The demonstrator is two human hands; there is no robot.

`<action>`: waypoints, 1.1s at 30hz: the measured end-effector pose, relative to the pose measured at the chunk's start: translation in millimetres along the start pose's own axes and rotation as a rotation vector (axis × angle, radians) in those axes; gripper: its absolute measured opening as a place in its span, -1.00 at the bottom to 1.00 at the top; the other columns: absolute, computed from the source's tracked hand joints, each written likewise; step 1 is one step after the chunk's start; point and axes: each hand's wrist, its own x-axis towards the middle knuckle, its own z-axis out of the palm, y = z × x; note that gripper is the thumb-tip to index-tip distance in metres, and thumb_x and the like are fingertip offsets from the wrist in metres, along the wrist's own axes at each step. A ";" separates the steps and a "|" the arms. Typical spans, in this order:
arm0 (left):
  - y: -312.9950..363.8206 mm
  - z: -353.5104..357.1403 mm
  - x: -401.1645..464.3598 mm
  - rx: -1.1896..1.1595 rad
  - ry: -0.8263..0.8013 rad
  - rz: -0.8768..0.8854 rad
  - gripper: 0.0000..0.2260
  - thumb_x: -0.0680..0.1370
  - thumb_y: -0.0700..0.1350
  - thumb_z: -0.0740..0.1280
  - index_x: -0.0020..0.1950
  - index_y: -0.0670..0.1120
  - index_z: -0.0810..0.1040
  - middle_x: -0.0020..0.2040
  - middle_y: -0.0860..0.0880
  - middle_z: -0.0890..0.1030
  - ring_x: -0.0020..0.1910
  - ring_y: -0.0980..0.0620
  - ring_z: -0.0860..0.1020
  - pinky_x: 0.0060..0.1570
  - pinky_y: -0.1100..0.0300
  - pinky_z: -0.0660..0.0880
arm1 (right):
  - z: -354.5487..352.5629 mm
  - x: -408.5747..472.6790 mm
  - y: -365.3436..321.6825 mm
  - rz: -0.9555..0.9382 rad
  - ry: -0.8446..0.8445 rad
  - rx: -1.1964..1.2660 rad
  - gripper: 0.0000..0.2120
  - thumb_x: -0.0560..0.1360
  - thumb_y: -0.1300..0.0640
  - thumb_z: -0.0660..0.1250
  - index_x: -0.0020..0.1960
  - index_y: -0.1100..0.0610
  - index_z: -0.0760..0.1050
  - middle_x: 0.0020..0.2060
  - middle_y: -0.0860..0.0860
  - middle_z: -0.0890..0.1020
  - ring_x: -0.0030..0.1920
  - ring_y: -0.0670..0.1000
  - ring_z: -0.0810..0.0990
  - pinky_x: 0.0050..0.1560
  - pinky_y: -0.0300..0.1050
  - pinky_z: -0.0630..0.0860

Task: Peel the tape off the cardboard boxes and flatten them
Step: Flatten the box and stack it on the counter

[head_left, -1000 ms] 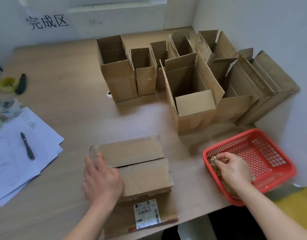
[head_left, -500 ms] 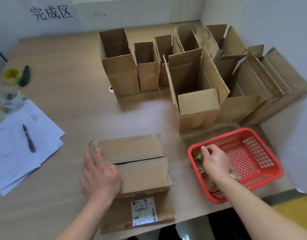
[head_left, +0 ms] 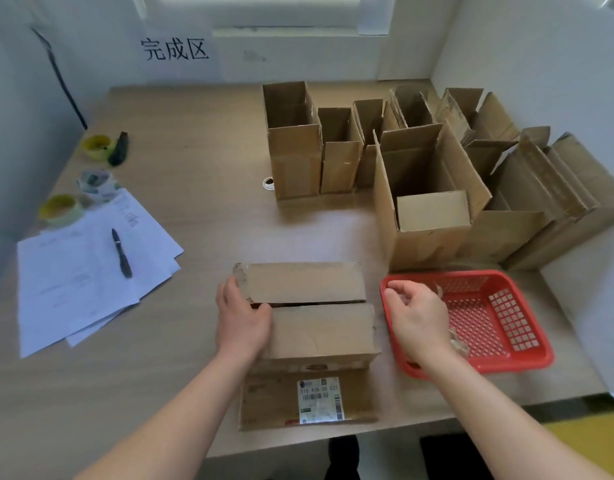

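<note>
Left hand (head_left: pixel 241 318) covers the left end of the closed box (head_left: pixel 309 313), hiding the flap seam there; the right hand (head_left: pixel 418 315) masks the near-left corner of the red basket (head_left: pixel 506 355), and whether its grip holds anything can't be told. Crumpled bits in the basket beside the wrist (head_left: pixel 457 341) are too blurred to identify; shipping label (head_left: pixel 319 400) text is mostly unreadable, as is the print on the papers (head_left: pixel 73 282). Flattened boxes (head_left: pixel 575 202) run off the right edge, the back-row open boxes (head_left: pixel 416 109) overlap so their bases are hidden, and a small round thing (head_left: pixel 269 183) on the bench (head_left: pixel 194 150) is half hidden behind the tall box (head_left: pixel 293 147).
</note>
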 end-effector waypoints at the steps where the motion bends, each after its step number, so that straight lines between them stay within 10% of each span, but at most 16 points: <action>1: -1.8 -5.6 0.2 -0.046 0.025 -0.027 -0.36 0.52 -0.11 0.35 0.56 -0.10 0.17 0.53 -0.08 0.25 0.46 -0.05 0.28 0.36 0.04 0.30 | 6.3 -9.5 -7.3 0.032 -0.086 -0.015 -0.81 0.58 0.00 0.30 0.04 0.03 0.66 -0.06 -0.05 0.68 -0.02 0.02 0.62 0.05 -0.06 0.50; 7: -13.4 -43.6 -3.1 -0.193 -0.086 -0.223 -0.62 0.61 0.15 0.23 0.25 -0.09 0.56 0.20 -0.10 0.59 0.13 -0.11 0.55 0.14 0.00 0.52 | 25.4 -43.5 -41.2 0.333 -0.112 0.451 -0.64 0.62 -0.10 0.24 -0.25 0.08 0.55 -0.36 -0.05 0.58 -0.28 0.00 0.54 -0.22 -0.05 0.42; 10: -9.8 -77.7 -1.4 -0.461 -0.295 -0.414 -0.57 0.64 0.23 0.14 0.09 -0.06 0.62 0.08 -0.14 0.62 -0.01 -0.09 0.58 -0.22 0.09 0.60 | 28.7 -48.6 -54.0 0.559 -0.216 0.892 -0.67 0.62 0.06 0.27 -0.14 0.31 0.56 -0.15 0.29 0.60 -0.09 0.27 0.60 -0.06 0.13 0.49; 12: -13.8 -100.2 0.2 -0.436 -0.499 -0.479 -0.62 0.63 0.21 0.19 0.16 -0.03 0.60 0.14 -0.12 0.59 0.01 -0.08 0.56 -0.06 -0.02 0.59 | 25.6 -53.9 -51.3 0.431 -0.389 0.796 -0.76 0.52 0.29 0.34 -0.05 0.52 0.53 -0.03 0.23 0.69 0.29 0.32 0.51 0.10 0.14 0.53; 15: -28.1 -124.2 5.9 -0.192 -0.710 -0.373 -0.65 0.58 -0.03 0.34 0.36 -0.02 0.49 0.38 -0.08 0.46 0.32 -0.10 0.42 0.35 -0.33 0.25 | 12.7 -61.5 -45.3 0.106 -0.709 0.312 -0.90 0.27 0.23 0.47 -0.21 0.16 0.63 0.25 -0.06 0.59 0.39 -0.11 0.42 0.05 -0.20 0.53; 19: -31.2 -125.2 7.5 0.033 -0.778 -0.223 -0.25 0.50 -0.06 0.46 0.60 0.06 0.14 0.52 0.00 0.29 0.46 -0.14 0.31 0.40 -0.24 0.32 | 7.4 -66.6 -58.9 0.002 -0.995 -0.058 -0.19 0.18 0.08 0.50 0.35 -0.36 0.34 0.44 -0.26 0.11 0.37 0.02 0.40 0.18 -0.20 0.52; 22: -31.1 -106.6 7.1 0.155 -0.609 -0.087 -0.02 0.36 0.12 0.56 0.62 0.01 0.05 0.46 -0.01 0.39 0.38 -0.06 0.42 0.38 -0.02 0.40 | 24.6 -70.6 -72.2 -0.031 -0.797 -0.140 0.04 0.21 0.06 0.51 0.58 -0.19 0.09 0.55 -0.09 0.11 0.47 0.06 0.31 0.32 -0.08 0.43; 26: -32.6 -73.0 2.4 0.366 -0.448 -0.127 0.25 0.25 0.37 0.50 0.61 -0.07 -0.25 0.56 -0.16 0.18 0.45 -0.16 0.35 0.33 0.01 0.39 | 58.8 -76.1 -86.2 -0.021 -0.453 -0.323 -0.05 0.24 -0.23 0.51 0.52 -0.02 0.20 0.34 0.03 0.36 0.13 0.01 0.46 0.04 -0.21 0.36; 33: -49.5 -53.1 -6.7 0.424 -0.270 -0.117 0.17 0.28 0.34 0.41 0.57 0.00 -0.32 0.50 -0.11 0.20 0.27 -0.13 0.49 0.03 0.10 0.45 | 82.5 -72.6 -80.2 -0.102 -0.334 -0.395 0.06 0.26 -0.34 0.47 0.51 -0.11 -0.10 0.23 0.08 0.26 0.08 0.14 0.55 0.03 -0.03 0.56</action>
